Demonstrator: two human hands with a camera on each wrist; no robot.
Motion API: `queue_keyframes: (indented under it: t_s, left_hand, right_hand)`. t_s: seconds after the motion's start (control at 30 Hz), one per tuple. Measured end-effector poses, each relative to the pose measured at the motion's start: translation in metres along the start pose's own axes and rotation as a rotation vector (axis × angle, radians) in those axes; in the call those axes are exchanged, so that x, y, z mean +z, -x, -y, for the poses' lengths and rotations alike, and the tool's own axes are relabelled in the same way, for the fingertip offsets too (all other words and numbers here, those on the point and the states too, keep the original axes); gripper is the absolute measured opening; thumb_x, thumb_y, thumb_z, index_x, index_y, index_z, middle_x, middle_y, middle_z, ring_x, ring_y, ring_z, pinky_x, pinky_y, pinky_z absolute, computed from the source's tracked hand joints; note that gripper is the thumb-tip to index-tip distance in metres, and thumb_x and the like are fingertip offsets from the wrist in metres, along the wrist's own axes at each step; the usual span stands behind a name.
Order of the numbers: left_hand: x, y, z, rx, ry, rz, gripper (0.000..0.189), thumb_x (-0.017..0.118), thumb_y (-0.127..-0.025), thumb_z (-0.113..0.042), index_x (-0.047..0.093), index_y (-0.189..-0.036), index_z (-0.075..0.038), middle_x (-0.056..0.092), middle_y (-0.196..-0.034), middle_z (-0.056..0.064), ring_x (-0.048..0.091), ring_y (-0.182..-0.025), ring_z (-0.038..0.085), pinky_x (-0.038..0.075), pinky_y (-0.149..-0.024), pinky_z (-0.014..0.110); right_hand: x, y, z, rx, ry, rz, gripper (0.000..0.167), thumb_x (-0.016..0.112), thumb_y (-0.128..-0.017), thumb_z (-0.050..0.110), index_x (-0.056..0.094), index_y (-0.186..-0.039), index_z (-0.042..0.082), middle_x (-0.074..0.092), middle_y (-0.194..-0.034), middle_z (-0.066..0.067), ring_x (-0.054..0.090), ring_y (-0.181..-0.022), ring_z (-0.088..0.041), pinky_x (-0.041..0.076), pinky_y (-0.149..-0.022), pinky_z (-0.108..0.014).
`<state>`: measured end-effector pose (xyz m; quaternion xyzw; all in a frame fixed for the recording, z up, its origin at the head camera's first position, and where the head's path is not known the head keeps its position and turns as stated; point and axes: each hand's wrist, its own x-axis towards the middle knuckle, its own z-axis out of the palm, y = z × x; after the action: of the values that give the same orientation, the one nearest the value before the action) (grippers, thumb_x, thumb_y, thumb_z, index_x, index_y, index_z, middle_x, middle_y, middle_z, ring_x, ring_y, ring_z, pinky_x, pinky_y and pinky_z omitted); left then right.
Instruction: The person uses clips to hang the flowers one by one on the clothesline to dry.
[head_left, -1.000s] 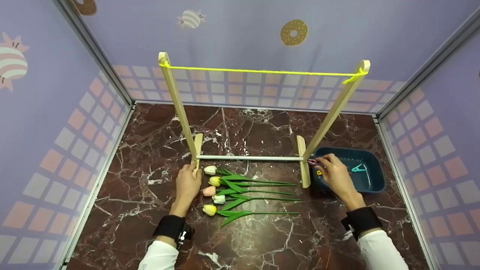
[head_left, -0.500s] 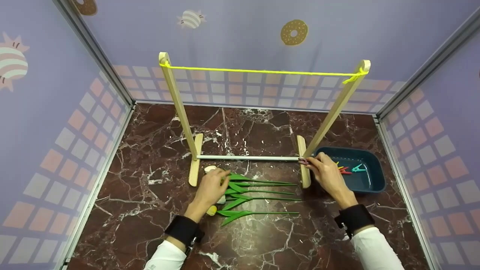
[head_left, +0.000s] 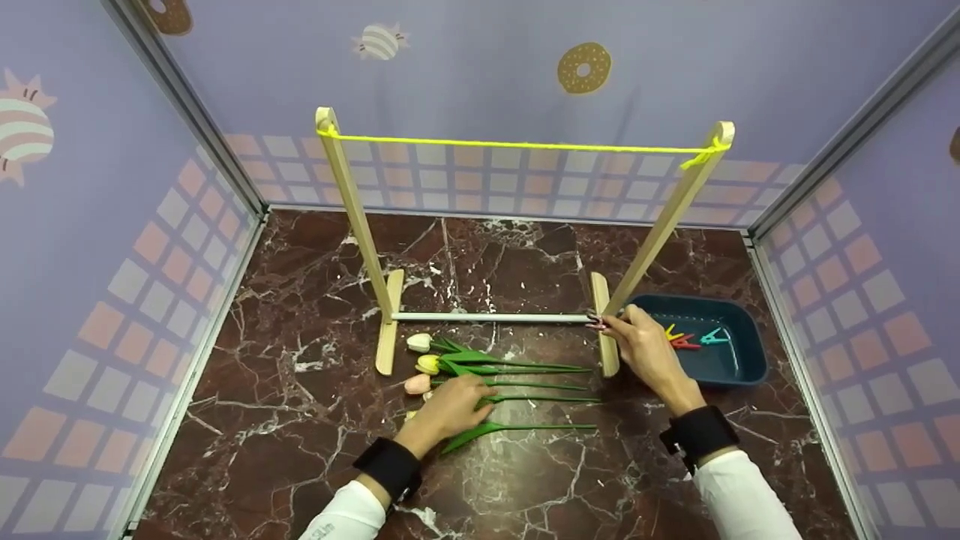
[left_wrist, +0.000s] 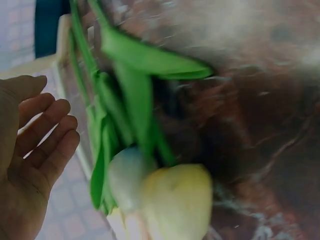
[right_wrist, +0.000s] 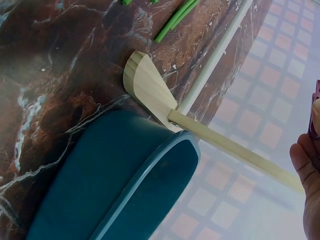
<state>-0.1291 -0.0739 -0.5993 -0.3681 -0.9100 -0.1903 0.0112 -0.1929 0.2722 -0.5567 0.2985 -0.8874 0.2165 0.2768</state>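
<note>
In the head view my left hand [head_left: 452, 406] is over the lower tulips, covering some of their blossoms. The left wrist view shows its fingers relaxed and slightly bent, holding nothing, beside a pale yellow tulip [left_wrist: 182, 200]. Still visible past the hand are a white tulip [head_left: 418, 343], a yellow tulip [head_left: 428, 365] and a peach tulip [head_left: 418, 385], stems pointing right. My right hand [head_left: 646, 346] pinches a dark pink clothespin [right_wrist: 315, 110] between thumb and fingers, near the right foot [head_left: 610, 356] of a wooden stand.
The stand's yellow string [head_left: 517, 145] stretches between two wooden posts, with a white rod [head_left: 491, 317] joining them low down. A dark teal basin [head_left: 756, 352] at the right holds a turquoise clothespin [head_left: 712, 337], a red clothespin [head_left: 686, 343] and a yellow one. Patterned walls enclose the marble-look surface.
My left hand has moved from the stand's left foot rightward and nearer, over the tulips. My right hand has carried the dark pink clothespin left from the basin's edge toward the stand's right foot.
</note>
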Motion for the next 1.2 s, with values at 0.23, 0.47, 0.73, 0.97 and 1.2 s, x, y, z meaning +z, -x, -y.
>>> queue_keyframes:
  t_s: [0.23,0.47,0.73,0.97,1.2]
  left_hand:
    - [0.019,0.002,-0.008,0.085,-0.112,0.099,0.019,0.068,-0.092,-0.027,0.075,-0.104,-0.013,0.069,-0.094,0.002,0.066,-0.085,0.019,0.057,-0.078,0.032]
    - [0.03,0.004,-0.017,0.112,-0.222,0.161,0.019,0.071,-0.089,-0.032,0.073,-0.1,-0.016,0.066,-0.093,0.001,0.064,-0.085,0.018,0.055,-0.076,0.031]
    - [0.038,0.01,-0.02,0.133,-0.262,0.14,0.008,0.068,-0.091,-0.022,0.073,-0.095,-0.017,0.065,-0.092,0.001,0.062,-0.081,0.018,0.054,-0.073,0.031]
    - [0.043,0.009,-0.018,0.109,-0.249,0.126,0.012,0.062,-0.095,-0.016,0.073,-0.093,-0.017,0.065,-0.09,0.002,0.061,-0.079,0.018,0.053,-0.069,0.03]
    - [0.043,0.011,-0.016,0.083,-0.192,0.08,0.01,0.062,-0.093,-0.013,0.072,-0.093,-0.015,0.061,-0.088,0.003,0.06,-0.078,0.018,0.05,-0.065,0.03]
  right_hand:
    - [0.003,-0.004,0.0,0.017,-0.039,0.002,0.021,0.078,-0.08,0.004,0.077,-0.101,0.0,0.049,-0.074,-0.009,0.042,-0.062,-0.013,0.035,-0.054,-0.025]
    - [0.005,-0.005,-0.004,0.016,-0.036,-0.006,0.02,0.078,-0.081,0.003,0.077,-0.101,-0.001,0.05,-0.075,-0.009,0.045,-0.063,-0.014,0.038,-0.055,-0.027]
    - [0.005,0.0,-0.005,0.015,-0.019,0.007,0.022,0.078,-0.081,0.002,0.076,-0.103,-0.002,0.053,-0.079,-0.01,0.051,-0.066,-0.016,0.043,-0.056,-0.028]
    - [0.004,0.001,-0.006,0.033,-0.022,0.01,0.022,0.078,-0.082,0.003,0.077,-0.103,-0.001,0.052,-0.078,-0.01,0.049,-0.066,-0.015,0.04,-0.056,-0.027]
    - [0.003,0.003,-0.008,0.053,-0.013,0.014,0.022,0.078,-0.081,0.003,0.077,-0.103,0.0,0.051,-0.076,-0.009,0.049,-0.065,-0.015,0.041,-0.055,-0.027]
